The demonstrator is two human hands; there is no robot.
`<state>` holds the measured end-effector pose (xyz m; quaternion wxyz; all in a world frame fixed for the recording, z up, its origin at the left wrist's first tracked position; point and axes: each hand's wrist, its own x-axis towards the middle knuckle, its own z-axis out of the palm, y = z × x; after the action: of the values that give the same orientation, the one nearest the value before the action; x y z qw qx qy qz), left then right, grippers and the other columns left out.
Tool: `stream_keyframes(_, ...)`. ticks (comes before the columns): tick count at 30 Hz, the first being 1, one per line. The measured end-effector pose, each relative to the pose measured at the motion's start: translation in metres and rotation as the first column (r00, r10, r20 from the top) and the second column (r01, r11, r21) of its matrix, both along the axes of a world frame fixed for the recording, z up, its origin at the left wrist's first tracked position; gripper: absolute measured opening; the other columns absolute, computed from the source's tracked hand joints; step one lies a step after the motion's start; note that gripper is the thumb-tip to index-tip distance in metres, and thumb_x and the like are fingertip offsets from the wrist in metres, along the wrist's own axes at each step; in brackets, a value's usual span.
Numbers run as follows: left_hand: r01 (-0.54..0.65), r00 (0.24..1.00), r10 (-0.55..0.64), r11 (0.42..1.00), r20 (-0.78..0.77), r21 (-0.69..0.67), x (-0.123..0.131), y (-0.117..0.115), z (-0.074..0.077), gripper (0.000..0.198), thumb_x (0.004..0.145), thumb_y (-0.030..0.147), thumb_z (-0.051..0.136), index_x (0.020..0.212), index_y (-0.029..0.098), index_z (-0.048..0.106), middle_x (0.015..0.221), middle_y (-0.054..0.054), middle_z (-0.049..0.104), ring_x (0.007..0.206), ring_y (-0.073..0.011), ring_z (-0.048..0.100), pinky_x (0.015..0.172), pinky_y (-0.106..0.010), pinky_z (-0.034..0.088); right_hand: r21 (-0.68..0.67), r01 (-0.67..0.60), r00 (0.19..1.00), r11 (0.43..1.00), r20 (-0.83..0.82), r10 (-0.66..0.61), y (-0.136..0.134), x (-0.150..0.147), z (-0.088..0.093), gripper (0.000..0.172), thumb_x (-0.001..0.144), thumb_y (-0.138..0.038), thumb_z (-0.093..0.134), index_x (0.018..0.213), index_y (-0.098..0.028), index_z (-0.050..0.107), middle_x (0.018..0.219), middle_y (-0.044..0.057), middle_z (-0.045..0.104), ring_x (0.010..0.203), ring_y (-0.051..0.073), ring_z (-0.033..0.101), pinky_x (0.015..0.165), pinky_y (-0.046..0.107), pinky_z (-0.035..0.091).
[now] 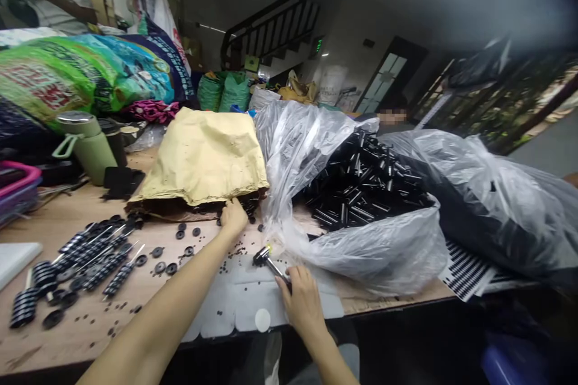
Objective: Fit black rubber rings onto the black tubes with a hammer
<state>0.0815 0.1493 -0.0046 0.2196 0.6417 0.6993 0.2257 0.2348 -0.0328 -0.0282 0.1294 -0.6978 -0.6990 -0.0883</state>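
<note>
My left hand (233,216) reaches to the mouth of a yellow paper bag (212,156). Its fingers look curled at the bag's lower edge, among small black parts, and what they hold is hidden. In my right hand (303,298) is a small hammer (273,264), with a dark head, a shiny metal shaft and a black handle. The hammer's head lies over the grey mat (244,289), left of an open clear plastic bag (383,252) full of black tubes (356,186). Tiny black pieces are scattered between my hands.
Checkered black-and-white rods (97,252) and black discs (171,269) lie on the left of the wooden table (153,307). A green flask (88,147) stands behind them. Another plastic bag (510,198) fills the right side. One person is partly visible at upper left.
</note>
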Motion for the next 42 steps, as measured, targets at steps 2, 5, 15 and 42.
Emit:
stream_keyframes(2, 0.007, 1.0, -0.006, 0.999, 0.012, -0.05, 0.005, 0.011, -0.005, 0.03, 0.075, 0.006, 0.036, 0.102, -0.002, 0.048, 0.105, -0.031, 0.049, 0.098, -0.0373, 0.053, 0.076, -0.046, 0.041, 0.037, -0.028, 0.999, 0.999, -0.016, 0.029, 0.018, 0.019, 0.017, 0.02, 0.089, -0.023, 0.036, 0.092, -0.016, 0.054, 0.091, 0.008, 0.056, 0.087, 0.019, 0.049, 0.075, 0.029, 0.037)
stream_keyframes(5, 0.056, 0.998, -0.052, 0.995, 0.04, -0.088, 0.004, 0.019, -0.009, 0.029, 0.069, 0.003, 0.043, 0.097, 0.001, 0.05, 0.106, -0.029, 0.05, 0.099, -0.0381, 0.052, 0.078, -0.046, 0.04, -0.061, 0.078, 0.995, 0.995, 0.069, -0.074, 0.056, 0.059, 0.042, 0.025, 0.085, -0.009, 0.033, 0.093, -0.016, 0.056, 0.095, 0.01, 0.057, 0.09, 0.02, 0.049, 0.074, 0.029, 0.036)
stream_keyframes(15, 0.205, 0.752, -0.039, 0.963, 0.658, -0.177, -0.038, -0.054, 0.007, 0.024, 0.071, 0.015, 0.042, 0.095, 0.014, 0.044, 0.073, -0.001, 0.055, 0.049, -0.0081, 0.052, 0.044, -0.02, 0.04, 0.021, -0.015, 1.0, 1.0, 0.004, 0.015, 0.084, 0.079, 0.05, 0.023, 0.084, -0.011, 0.038, 0.085, -0.014, 0.061, 0.09, 0.01, 0.061, 0.091, 0.018, 0.054, 0.079, 0.03, 0.041)
stream_keyframes(42, 0.139, 0.988, -0.111, 0.943, -0.107, 0.302, -0.116, -0.19, -0.04, 0.033, 0.081, 0.026, 0.045, 0.111, 0.015, 0.053, 0.1, -0.013, 0.057, 0.097, -0.0268, 0.05, 0.08, -0.044, 0.041, -0.284, -0.322, 0.915, 0.903, -0.338, 0.22, 0.004, -0.067, -0.002, 0.099, 0.051, -0.051, 0.071, 0.131, -0.012, 0.028, 0.132, 0.017, 0.032, 0.123, 0.03, 0.03, 0.099, 0.042, 0.031)
